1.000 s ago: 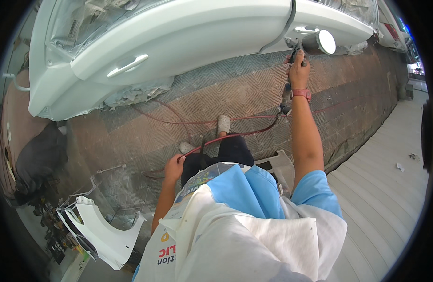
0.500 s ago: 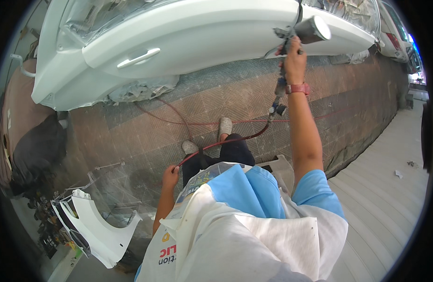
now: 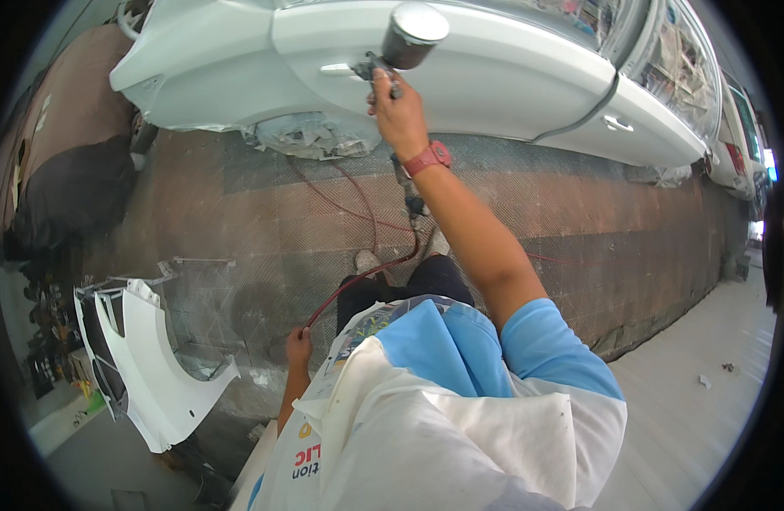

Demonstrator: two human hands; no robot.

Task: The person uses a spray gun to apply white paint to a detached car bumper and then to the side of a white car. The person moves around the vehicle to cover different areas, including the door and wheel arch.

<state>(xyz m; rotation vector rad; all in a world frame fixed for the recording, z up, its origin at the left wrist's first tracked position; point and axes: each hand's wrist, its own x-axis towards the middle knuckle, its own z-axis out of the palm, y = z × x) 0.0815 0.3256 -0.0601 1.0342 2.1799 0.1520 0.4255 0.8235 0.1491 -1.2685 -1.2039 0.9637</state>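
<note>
My right hand (image 3: 398, 112) is stretched forward, shut on a spray gun (image 3: 399, 43) with a shiny metal cup, held close to the side of a white car (image 3: 494, 77) near its door handle (image 3: 336, 69). A red watch sits on that wrist. My left hand (image 3: 299, 347) hangs low by my hip, gripping the red air hose (image 3: 366, 272) that runs up to the gun.
A loose white fender panel (image 3: 145, 366) stands on a rack at lower left. Masking paper is stuffed in the car's wheel arch (image 3: 307, 136). A dark covered shape (image 3: 60, 179) lies at left. The floor is brick-patterned, with a pale strip (image 3: 707, 358) at right.
The view has swung, so the car now sits further right. My right hand with the spray gun has moved leftward along the car's side, toward the front door handle. The left hand stays low on the hose.
</note>
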